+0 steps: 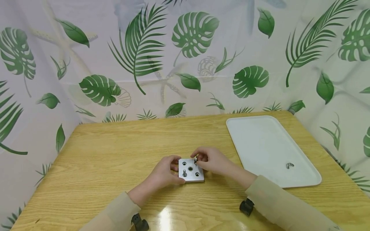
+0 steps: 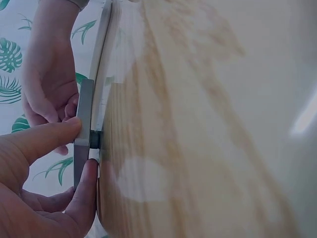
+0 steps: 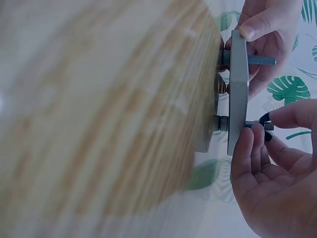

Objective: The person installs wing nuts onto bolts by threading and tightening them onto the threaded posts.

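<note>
A square metal plate (image 1: 190,178) with several holes sits slightly raised above the table on bolt heads that show beneath it. My left hand (image 1: 165,171) grips its left side, the thumb on the near corner in the head view. One bolt (image 3: 262,60) stands up bare through the plate, at the near left. Around a second upright bolt (image 3: 251,124), at the far right corner, my right hand (image 1: 212,160) pinches a small wing nut (image 3: 265,118). Its dark wings show between thumb and fingers in the right wrist view; the rest is partly hidden.
A white tray (image 1: 257,141) lies on the right side of the wooden table (image 1: 121,144). In its near right part rests a loose silver wing nut (image 1: 290,165). A leaf-patterned cloth (image 1: 162,64) hangs behind the table and along its sides.
</note>
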Demonstrator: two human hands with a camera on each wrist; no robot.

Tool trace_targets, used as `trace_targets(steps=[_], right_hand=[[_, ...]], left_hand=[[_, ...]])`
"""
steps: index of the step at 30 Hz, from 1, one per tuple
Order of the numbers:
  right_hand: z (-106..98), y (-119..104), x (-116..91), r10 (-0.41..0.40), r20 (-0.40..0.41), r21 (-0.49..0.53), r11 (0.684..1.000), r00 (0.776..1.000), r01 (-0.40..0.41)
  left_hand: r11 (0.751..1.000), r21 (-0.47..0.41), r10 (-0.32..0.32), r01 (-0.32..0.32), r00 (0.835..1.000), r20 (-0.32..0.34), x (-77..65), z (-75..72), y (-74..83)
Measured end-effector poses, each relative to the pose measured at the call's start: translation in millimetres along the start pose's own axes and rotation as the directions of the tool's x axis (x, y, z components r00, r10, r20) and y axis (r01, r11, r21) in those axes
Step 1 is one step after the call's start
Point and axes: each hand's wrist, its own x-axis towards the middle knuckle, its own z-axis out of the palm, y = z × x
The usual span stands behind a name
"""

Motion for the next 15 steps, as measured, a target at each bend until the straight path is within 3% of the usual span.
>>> trace_targets(steps=[8,15], right_hand=[[1.8,2.6,2.6,0.013,-0.013,0.022,1.0,1.0,-0.013],[2.3,0.1,3.9,0.069,-0.06,-0.081,0.994,0.996,-0.074]], left_hand=[[1.0,0.0,-0.008,0.008,1.0,-0.003,-0.6,1.1,-1.1],[1.0,-0.029,-0.006,0.006,1.0,0.006,0.1,0.9,-2.0]])
